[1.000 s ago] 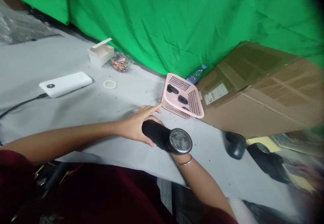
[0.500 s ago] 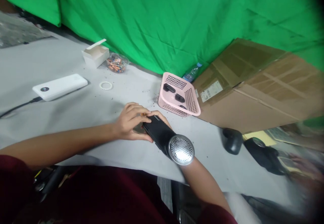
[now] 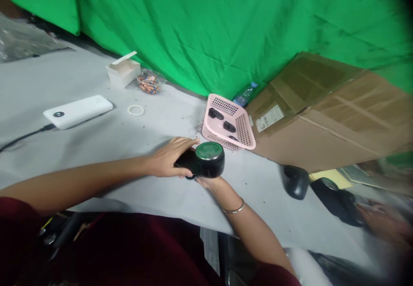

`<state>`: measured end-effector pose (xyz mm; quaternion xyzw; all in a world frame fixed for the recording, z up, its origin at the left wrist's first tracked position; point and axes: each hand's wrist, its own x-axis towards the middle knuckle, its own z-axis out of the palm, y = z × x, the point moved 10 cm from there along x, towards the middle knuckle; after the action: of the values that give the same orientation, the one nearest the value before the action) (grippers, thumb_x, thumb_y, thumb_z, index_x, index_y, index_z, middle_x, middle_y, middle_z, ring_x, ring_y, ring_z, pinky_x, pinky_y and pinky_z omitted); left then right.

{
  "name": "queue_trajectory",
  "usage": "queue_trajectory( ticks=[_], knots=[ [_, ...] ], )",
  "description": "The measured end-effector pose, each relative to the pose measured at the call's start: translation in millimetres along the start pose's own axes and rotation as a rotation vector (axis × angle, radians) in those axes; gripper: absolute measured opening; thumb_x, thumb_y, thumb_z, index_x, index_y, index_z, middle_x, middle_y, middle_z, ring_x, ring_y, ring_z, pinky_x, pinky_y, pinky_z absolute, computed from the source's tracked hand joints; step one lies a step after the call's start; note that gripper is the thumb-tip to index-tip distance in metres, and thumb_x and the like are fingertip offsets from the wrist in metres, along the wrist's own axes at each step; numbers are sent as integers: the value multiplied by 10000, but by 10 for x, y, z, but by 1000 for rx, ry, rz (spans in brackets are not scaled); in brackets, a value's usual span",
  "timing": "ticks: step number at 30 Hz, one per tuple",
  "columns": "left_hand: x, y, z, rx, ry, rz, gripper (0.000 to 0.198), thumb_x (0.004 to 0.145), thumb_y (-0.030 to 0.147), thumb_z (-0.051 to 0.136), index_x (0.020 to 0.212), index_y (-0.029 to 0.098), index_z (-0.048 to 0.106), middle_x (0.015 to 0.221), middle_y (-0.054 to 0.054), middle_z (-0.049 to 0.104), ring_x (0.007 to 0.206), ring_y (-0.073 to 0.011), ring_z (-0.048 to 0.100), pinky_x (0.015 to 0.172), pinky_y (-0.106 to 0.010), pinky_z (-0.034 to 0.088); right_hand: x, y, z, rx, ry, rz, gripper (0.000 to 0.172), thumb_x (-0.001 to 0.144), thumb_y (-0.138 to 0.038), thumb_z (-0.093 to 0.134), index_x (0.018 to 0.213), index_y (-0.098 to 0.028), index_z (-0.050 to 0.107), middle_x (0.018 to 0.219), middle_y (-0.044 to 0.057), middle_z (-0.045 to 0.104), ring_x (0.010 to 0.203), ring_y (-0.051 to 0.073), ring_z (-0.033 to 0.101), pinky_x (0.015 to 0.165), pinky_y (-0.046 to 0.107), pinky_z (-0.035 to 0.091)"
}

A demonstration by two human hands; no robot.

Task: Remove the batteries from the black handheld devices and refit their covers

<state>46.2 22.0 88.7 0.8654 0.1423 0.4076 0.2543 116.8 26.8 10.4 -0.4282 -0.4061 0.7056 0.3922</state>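
Observation:
A black fabric shaver (image 3: 211,167) with a round metal mesh head is held between my hands above the grey table, its head turned up and reflecting green. My left hand (image 3: 169,159) grips the handle end, fingers over the far side and thumb along the near side. My right hand (image 3: 208,181) holds it from below; most of those fingers are hidden behind the shaver. A metal bangle (image 3: 235,208) circles the right wrist. Just beyond the shaver stands a pink basket (image 3: 208,133) with several black parts inside.
A large cardboard box (image 3: 309,135) and a water bottle (image 3: 245,94) stand behind. Leftward lie a white power bank (image 3: 79,111) with a cable, a white beaded ring (image 3: 136,110), an open white box (image 3: 124,75) and batteries (image 3: 151,83). Another person's hand (image 3: 383,217) touches a black device (image 3: 337,200).
The shaver has rotated and tipped: its mesh head moved up and left, from facing me to facing upward. My right wrist has come into view beneath it, and my left hand has shifted its grip.

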Motion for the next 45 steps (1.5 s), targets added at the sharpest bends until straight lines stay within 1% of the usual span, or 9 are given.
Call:
queue_trajectory(
  ticks=[7,10,14,18,21,24,29,37,45],
  knots=[
    [16,-110,242,-386,-275,-207,353,906,503,495,832,170,586,619,-26,623,583,-165,607,724,-332,495,27,142,-9,-105,45,60,365,717,-312,752,1003,-138,607,714,39,631,586,132,622,450,205,525],
    [-6,-176,238,-438,-241,-282,312,891,468,543,870,160,587,710,-42,643,577,-147,590,596,-277,466,17,134,10,-139,19,109,271,746,-265,696,948,-114,597,742,68,643,582,133,627,459,208,532],
    [-48,-505,39,-567,82,-454,425,863,536,564,1041,150,580,881,-67,644,747,-169,594,662,-279,468,-13,5,-64,-241,5,129,287,718,-141,548,1004,-121,550,957,109,648,647,165,662,489,252,544],
    [-124,-830,-19,-876,310,-665,590,776,663,599,1013,122,587,934,-104,632,844,-208,605,773,-347,489,-30,-498,-416,-606,254,-235,418,774,-150,446,1189,-162,489,1076,121,601,854,216,648,749,423,562],
    [-132,-885,79,-1088,282,-763,607,777,659,606,1030,108,589,973,-139,635,860,-235,622,795,-405,497,-103,-704,-458,-1151,424,-475,509,814,-141,447,1322,-146,463,1282,175,489,1227,312,449,1052,551,350],
    [-127,-857,177,-1203,202,-777,582,770,646,628,996,110,615,991,-157,644,923,-258,617,800,-393,489,0,-476,-428,-1463,315,-340,563,902,-243,432,1449,-127,359,1439,202,336,1325,379,298,1073,593,270],
    [-115,-817,235,-1312,176,-715,438,782,498,704,991,121,628,1066,-149,638,1003,-259,597,857,-389,463,-3,-476,-488,-1597,330,-184,645,861,-279,532,1456,-109,350,1278,198,516,1178,340,471,1006,469,393],
    [-99,-801,177,-1151,156,-664,474,736,351,783,1102,143,566,1127,-125,603,1060,-254,563,884,-382,436,-197,-890,-534,-1172,583,-487,597,738,-319,632,1294,-152,493,1113,144,629,976,272,609,861,422,488],
    [-114,-874,178,-913,170,-643,644,624,441,842,1098,137,530,1095,-119,632,1038,-264,595,903,-421,460,-198,-647,-335,-562,440,-557,354,723,-370,717,986,-184,571,977,64,656,931,190,629,783,324,524]
  ],
)
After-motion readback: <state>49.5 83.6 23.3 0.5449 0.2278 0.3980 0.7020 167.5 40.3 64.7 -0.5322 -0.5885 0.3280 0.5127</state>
